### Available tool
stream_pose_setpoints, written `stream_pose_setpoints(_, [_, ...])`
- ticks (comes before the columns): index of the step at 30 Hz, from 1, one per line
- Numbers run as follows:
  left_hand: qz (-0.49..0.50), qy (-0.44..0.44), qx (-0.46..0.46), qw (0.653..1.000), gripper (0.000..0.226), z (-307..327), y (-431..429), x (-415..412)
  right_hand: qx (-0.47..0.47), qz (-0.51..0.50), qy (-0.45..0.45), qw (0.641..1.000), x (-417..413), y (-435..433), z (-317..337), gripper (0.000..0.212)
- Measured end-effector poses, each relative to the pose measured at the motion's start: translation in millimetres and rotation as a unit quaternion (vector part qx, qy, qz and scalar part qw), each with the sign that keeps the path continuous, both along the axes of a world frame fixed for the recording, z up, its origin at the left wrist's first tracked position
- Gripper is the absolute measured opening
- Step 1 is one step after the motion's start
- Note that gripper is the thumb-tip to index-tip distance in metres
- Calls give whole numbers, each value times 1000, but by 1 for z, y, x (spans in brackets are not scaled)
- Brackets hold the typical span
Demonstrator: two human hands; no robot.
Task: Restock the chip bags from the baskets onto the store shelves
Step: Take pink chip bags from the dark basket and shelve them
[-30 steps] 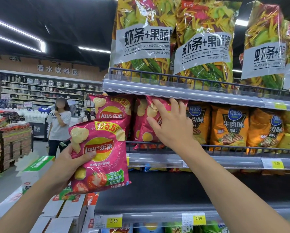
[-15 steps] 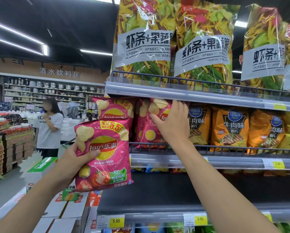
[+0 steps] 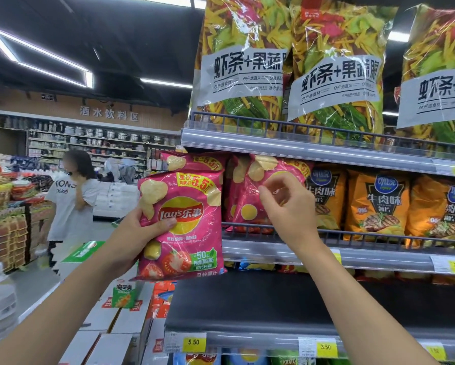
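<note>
On the left, the left hand (image 3: 131,238) still grips a pink chip bag (image 3: 179,225) by its side, holding it up just in front of the middle shelf (image 3: 379,255). The change is further right. The right hand (image 3: 292,206), which lay flat against the shelved pink bag (image 3: 245,201) a second ago, has drawn back off it, fingers loosely curled and holding nothing. That bag stands on its own beside the orange bags (image 3: 376,204), so it looks settled. I'd guess the held bag goes up next.
</note>
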State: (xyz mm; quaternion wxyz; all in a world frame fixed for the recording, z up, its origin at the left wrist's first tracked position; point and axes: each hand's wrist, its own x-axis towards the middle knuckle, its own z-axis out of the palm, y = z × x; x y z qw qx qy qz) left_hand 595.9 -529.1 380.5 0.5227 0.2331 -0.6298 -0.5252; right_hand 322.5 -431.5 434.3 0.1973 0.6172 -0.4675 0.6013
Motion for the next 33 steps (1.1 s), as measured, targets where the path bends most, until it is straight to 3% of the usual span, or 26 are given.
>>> stream_pose_setpoints(2, [-7, 9, -13, 1000, 90, 11, 0, -4, 189, 62, -13, 980, 17, 6, 7, 22])
stream_pose_setpoints(4, [-11, 26, -23, 999, 59, 24, 1, -9, 343, 110, -30, 932, 30, 7, 14, 45])
stream_pose_setpoints(6, [-18, 27, -35, 999, 56, 36, 1, -12, 390, 139, -27, 910, 37, 4, 17, 47])
stream_pose_setpoints(10, [-15, 10, -64, 998, 52, 56, 1, -11, 357, 177, -64, 915, 42, -1, 26, 33])
stream_pose_setpoints(15, [19, -7, -109, 994, 53, 74, 3, -3, 289, 168, -68, 940, 49, -7, 36, 31])
stream_pose_setpoints(18, [65, -49, -142, 987, 59, 78, 0, 8, 234, 169, -103, 952, 51, -14, 39, 25])
stream_pose_setpoints(20, [112, -72, -159, 978, 49, 77, -6, 12, 210, 182, -128, 952, 52, -19, 40, 20])
stream_pose_setpoints(24, [163, -86, -174, 967, 22, 68, -17, 11, 211, 175, -116, 955, 51, -29, 30, 16])
stream_pose_setpoints(33, [185, -151, -145, 960, 10, 37, -39, 3, 237, 51, -51, 969, 47, -54, -5, 27])
